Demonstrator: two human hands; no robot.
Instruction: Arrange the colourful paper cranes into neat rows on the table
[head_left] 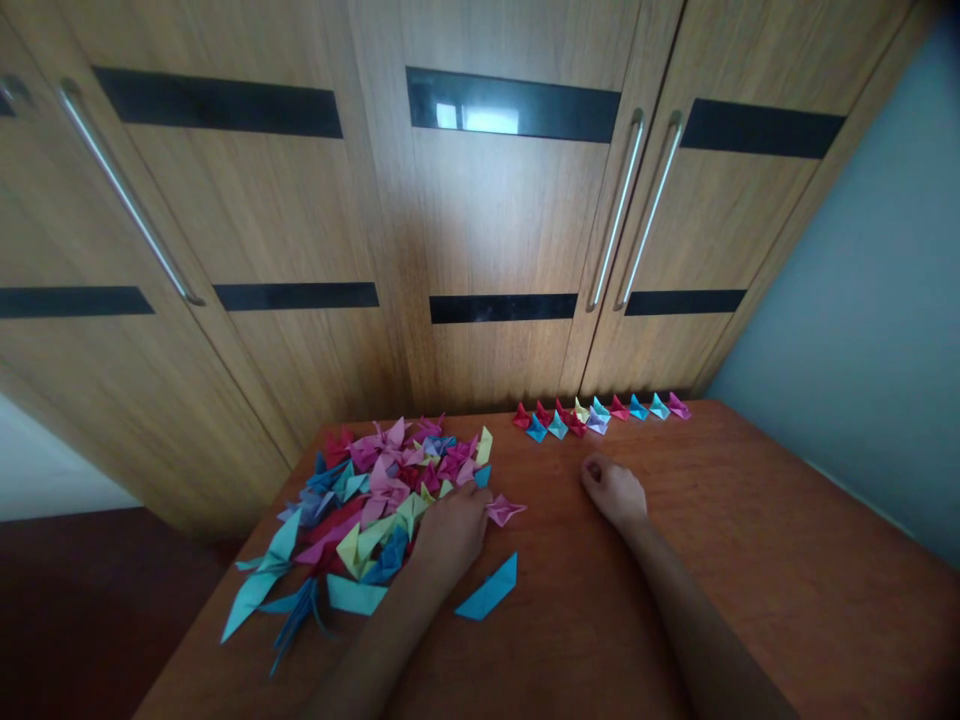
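My left hand (452, 530) rests at the right side of a heap of folded paper pieces (386, 490) in pink, yellow, blue and teal. Its fingertips are hidden among the papers, beside a pink folded piece (505, 510). To the right, my right hand (613, 490) is curled closed on the table; whether anything is inside it is too small to tell. Small folded paper pieces (557, 426) in red, blue and other colours stand in rows behind it. A flat blue paper strip (489, 590) lies between my forearms.
The brown wooden table (750, 560) reaches back to a wooden cupboard (510, 220) with metal handles. A pale wall (862, 330) is on the right. Long teal pieces (262, 578) lie near the table's left edge.
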